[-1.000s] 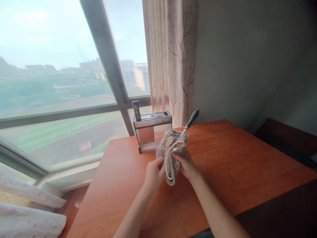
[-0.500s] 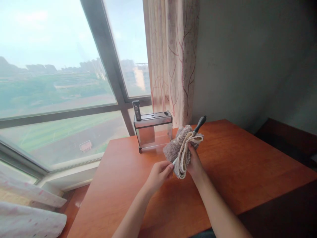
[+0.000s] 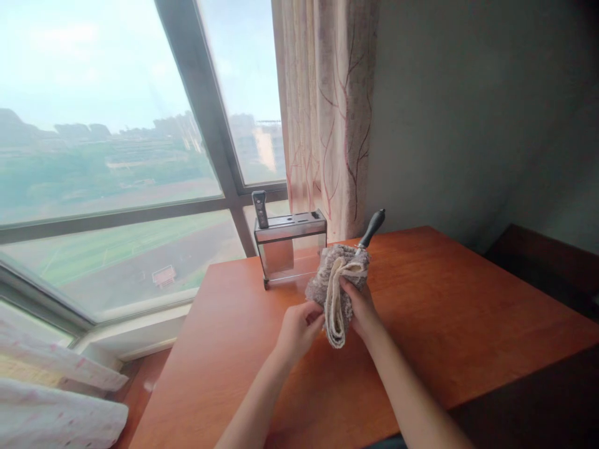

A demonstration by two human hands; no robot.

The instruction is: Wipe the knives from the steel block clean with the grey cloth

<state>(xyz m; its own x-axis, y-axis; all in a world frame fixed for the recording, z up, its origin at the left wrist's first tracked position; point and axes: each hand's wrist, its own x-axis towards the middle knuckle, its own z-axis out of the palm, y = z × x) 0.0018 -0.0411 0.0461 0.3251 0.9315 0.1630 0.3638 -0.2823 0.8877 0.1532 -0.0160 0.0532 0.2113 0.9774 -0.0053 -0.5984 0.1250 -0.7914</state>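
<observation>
My right hand [image 3: 364, 307] is closed around a folded grey-brown fluffy cloth [image 3: 330, 271] with a cream underside, held above the table. Out of the cloth's upper right sticks the black handle [image 3: 373, 228] of a tool, slanting up to the right. The cloth wraps the rest of this tool, so its kind is hidden. At the cloth's lower left edge, my left hand [image 3: 299, 327] has its thumb and fingers pinched together. What lies between those fingertips does not show.
Behind the cloth, a clear-sided knife block [image 3: 290, 231] with a slotted metal top stands on the brown wooden table [image 3: 449, 299]. A dark handle [image 3: 259, 209] rises from its left end. A window [image 3: 116, 156] is at the left, a patterned curtain [image 3: 334, 125] behind.
My right hand and the cloth have shifted left and slightly down, toward my left hand. The black handle has moved a little left and up. A pale shaft seen earlier at my left fingertips is now hidden.
</observation>
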